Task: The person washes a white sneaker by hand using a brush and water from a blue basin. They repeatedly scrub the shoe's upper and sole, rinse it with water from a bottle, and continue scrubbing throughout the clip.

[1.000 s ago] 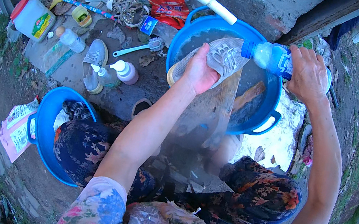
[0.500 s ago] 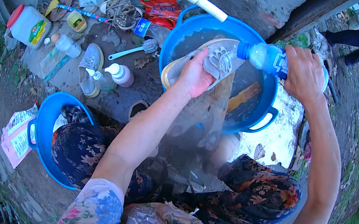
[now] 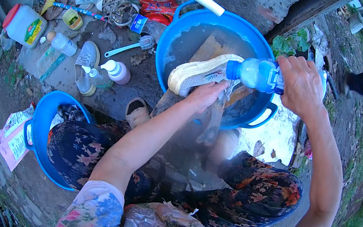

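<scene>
Holding a grey mesh shoe (image 3: pixel 201 76) in our left hand (image 3: pixel 206 98), we have its near side against the left fingers, some of which are hidden beneath it. Our right hand (image 3: pixel 299 83) is closed around the body of a blue-capped clear bottle (image 3: pixel 258 74), fingers wrapped over its top side. The shoe sits just beyond the left fingers, above the blue basin (image 3: pixel 162 56) and in front of the wooden board (image 3: pixel 210 45) that slants through it. We judge the shoe light, its mesh upper soft and ready to fold under pressure, its pale rubber sole stiffer; if wet, the rubber may be slippery. The firmest hold is probably across the sole edge at mid-length, thumb on one side and fingers on the other. The bottle seems thin-walled and easily squeezed, its weight hard to tell, so its middle is the sensible grip. The shoe's long axis runs from left of the left fingers, where a rounded end we take for the toe points away, up and rightward toward the bottle cap. The bottle lies nearly level, its cap pointing left from the right fingers toward the shoe; whether cap and shoe touch, we cannot tell.
</scene>
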### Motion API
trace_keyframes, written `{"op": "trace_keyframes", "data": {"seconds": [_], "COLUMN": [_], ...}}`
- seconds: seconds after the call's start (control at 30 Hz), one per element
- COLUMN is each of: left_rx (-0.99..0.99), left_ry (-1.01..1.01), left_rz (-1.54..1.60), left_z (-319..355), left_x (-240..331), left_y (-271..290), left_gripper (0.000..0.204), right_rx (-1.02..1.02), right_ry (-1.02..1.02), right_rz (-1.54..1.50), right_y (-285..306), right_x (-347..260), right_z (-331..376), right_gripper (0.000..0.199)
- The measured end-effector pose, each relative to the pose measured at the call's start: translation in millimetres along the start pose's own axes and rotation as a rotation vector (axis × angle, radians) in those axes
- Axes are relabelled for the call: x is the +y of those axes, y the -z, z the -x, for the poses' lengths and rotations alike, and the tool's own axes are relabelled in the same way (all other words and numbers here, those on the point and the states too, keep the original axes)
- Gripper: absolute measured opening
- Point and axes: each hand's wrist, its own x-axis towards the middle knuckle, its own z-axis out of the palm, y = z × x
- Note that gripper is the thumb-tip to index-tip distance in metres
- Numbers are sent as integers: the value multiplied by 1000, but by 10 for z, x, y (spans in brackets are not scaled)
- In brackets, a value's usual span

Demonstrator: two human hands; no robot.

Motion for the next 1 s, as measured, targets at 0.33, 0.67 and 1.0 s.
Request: {"op": "trace_keyframes", "data": {"seconds": [0.33,0.67,1.0], "left_rx": [79,80,58], "left_ry": [9,-8,-53], "left_rz": [133,235,117], "left_z": [-10,40,-17], "left_x": [81,141,135], "left_y": [-60,-82,-72], "left_gripper": [46,49,54], "right_rx": [-100,-87,-103], "right_ry": [-117,-246,-360], "right_rz": [103,-13,-74], "right_y": [-105,-334,-418], "right_x": [166,92,175], "right_z": [171,308,445], "right_gripper": [39,34,32]}}
